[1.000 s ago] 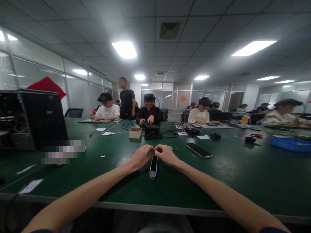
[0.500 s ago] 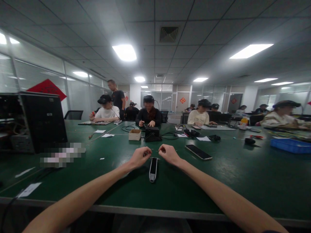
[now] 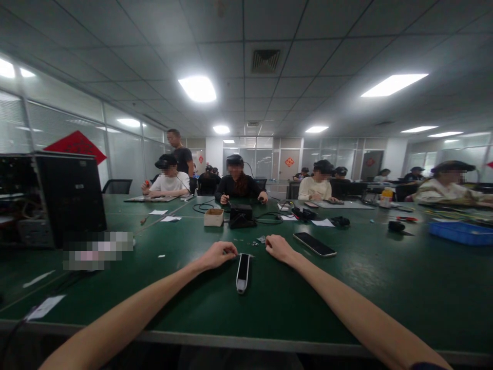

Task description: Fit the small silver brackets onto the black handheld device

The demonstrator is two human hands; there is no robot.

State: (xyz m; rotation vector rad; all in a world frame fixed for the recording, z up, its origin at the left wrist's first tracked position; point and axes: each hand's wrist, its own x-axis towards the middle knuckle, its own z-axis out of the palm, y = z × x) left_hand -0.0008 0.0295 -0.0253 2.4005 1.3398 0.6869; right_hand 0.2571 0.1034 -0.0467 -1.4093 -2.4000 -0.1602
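Observation:
A narrow white-framed device with a black face (image 3: 242,268) lies lengthwise on the green table in front of me. Close to its far left end is my left hand (image 3: 220,254), thumb and fingers pinched together; whatever they hold is too small to make out. Beyond the device and to its right, my right hand (image 3: 280,248) rests low over the table with its fingers curled down. At those fingertips lie a small clear plastic bag (image 3: 261,239) and several tiny loose pieces (image 3: 254,243). What the right fingers hold, if anything, is hidden.
A smartphone (image 3: 315,244) lies right of my right hand. Farther back stand a small cardboard box (image 3: 213,217) and a black box (image 3: 241,215) with cables. A computer case (image 3: 71,198) is at left, a blue tray (image 3: 460,234) at right. Several people sit across the table.
My hands have drawn apart, the right one shifting rightward, and the small bag and tiny pieces show between them. A person opposite has moved a hand outward.

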